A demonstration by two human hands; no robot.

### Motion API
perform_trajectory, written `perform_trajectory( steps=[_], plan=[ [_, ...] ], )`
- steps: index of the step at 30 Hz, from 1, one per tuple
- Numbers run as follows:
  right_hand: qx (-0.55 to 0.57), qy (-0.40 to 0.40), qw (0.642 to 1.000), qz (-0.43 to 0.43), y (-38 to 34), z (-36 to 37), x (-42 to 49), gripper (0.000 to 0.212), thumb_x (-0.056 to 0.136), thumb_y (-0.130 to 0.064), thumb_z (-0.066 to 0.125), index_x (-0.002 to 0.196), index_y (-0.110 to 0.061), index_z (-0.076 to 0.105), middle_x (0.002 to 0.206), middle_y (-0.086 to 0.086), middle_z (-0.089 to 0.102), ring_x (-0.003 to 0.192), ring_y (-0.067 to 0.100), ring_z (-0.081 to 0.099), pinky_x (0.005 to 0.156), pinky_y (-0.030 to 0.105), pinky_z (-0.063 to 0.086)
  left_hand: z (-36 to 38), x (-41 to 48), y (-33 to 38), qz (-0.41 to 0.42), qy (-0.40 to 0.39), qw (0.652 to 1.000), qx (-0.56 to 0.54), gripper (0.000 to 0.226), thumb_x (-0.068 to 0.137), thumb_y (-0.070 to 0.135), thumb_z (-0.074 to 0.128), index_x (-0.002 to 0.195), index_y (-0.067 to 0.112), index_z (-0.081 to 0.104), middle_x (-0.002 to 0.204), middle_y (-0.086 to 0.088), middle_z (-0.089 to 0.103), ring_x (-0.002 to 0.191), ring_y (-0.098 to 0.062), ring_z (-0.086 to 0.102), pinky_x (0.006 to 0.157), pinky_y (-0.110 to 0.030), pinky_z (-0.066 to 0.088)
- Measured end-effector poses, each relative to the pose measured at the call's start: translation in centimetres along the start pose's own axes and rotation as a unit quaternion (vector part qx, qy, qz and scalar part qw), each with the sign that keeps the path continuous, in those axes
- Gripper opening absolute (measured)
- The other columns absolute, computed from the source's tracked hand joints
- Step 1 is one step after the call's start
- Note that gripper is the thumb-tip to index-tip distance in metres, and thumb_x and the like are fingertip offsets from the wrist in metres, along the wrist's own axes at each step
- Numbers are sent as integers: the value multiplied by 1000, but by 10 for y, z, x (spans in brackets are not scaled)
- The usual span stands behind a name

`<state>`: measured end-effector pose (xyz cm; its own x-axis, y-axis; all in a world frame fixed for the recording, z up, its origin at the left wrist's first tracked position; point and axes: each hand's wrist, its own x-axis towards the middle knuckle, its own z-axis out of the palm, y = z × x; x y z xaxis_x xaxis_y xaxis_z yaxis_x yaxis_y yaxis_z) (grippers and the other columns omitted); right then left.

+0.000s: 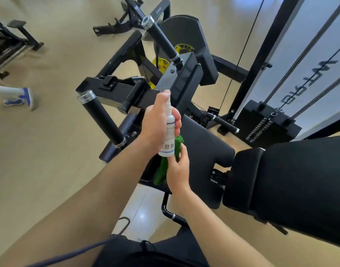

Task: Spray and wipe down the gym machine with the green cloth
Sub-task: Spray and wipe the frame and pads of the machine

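— Closest to me, a dark cord (69, 253) crosses my dark clothing (146, 255) at the bottom edge, and both bare forearms (88, 189) reach out above it.

— What has your left hand got?

— My left hand (155, 122) is wrapped round a white spray bottle (167, 139). It stands upright in my grip, fingers curled round its right side, and one fingertip sits on top of the nozzle.

— And the other?

— My right hand (178, 170) clutches the green cloth (161, 170), bunched up. The cloth sits just below and behind the bottle's base. One end pokes up beside the label and the rest hangs down from my fingers. Whether that hand touches the bottle I cannot tell.

— Where is the machine in all this?

— The gym machine (115, 87) has its black frame just beyond my hands. Its black seat pad (204, 151) lies under the cloth, and the back pad (290, 180) fills the right side. One roller handle (103, 116) with a clear end cap slants just left of my left wrist, and a second roller handle (159, 37) points away higher up. The weight stack (267, 124) with its cable stands at the far right.

— Anyone else about?

— Somebody's feet in blue shoes (20, 97) and white socks show at the left edge, on the beige floor (49, 151).
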<state>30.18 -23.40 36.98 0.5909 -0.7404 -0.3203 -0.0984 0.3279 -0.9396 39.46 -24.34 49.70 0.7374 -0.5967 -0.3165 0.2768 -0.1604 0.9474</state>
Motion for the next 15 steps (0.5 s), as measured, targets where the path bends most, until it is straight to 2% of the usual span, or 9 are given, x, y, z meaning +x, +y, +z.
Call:
perform_trajectory(
  steps=[3, 6, 10, 12, 15],
  plan=[
    [52, 69, 995, 53, 4, 6, -13, 15, 103, -30, 50, 107, -27, 65, 101, 6, 69, 97, 28, 67, 91, 47, 54, -26, -23, -9, -5, -50, 999, -11, 63, 102, 52, 46, 55, 12, 56, 58, -12, 54, 49, -23, 50, 54, -29, 46],
    [85, 145, 983, 76, 11, 17, -33, 17, 105, -26, 47, 103, -21, 63, 95, 4, 65, 90, 21, 64, 83, 40, 53, -63, -52, -24, -11, -111, 994, -8, 63, 101, 52, 44, 55, 10, 56, 56, -13, 54, 47, -24, 48, 53, -29, 44],
    [122, 220, 964, 87, 31, 37, -69, 22, 106, -28, 45, 113, -17, 63, 98, 1, 69, 90, 17, 66, 74, 31, 49, -111, -98, -48, 44, -212, 976, 33, 62, 102, 46, 40, 57, 8, 59, 53, -10, 56, 46, -23, 51, 53, -28, 47],
    [137, 257, 952, 93, 41, 48, -89, 27, 105, -31, 45, 118, -15, 63, 100, 2, 69, 94, 20, 67, 75, 32, 50, -131, -116, -63, 52, -228, 971, 55, 61, 103, 41, 39, 58, 7, 59, 51, -7, 57, 46, -20, 52, 53, -28, 47],
    [175, 301, 932, 98, 57, 66, -117, 38, 94, -44, 49, 117, -19, 66, 108, 8, 73, 102, 29, 70, 92, 47, 56, -164, -128, -94, 28, -206, 977, 54, 60, 97, 45, 41, 54, 8, 59, 51, -9, 56, 46, -23, 52, 53, -30, 46]
  ],
)
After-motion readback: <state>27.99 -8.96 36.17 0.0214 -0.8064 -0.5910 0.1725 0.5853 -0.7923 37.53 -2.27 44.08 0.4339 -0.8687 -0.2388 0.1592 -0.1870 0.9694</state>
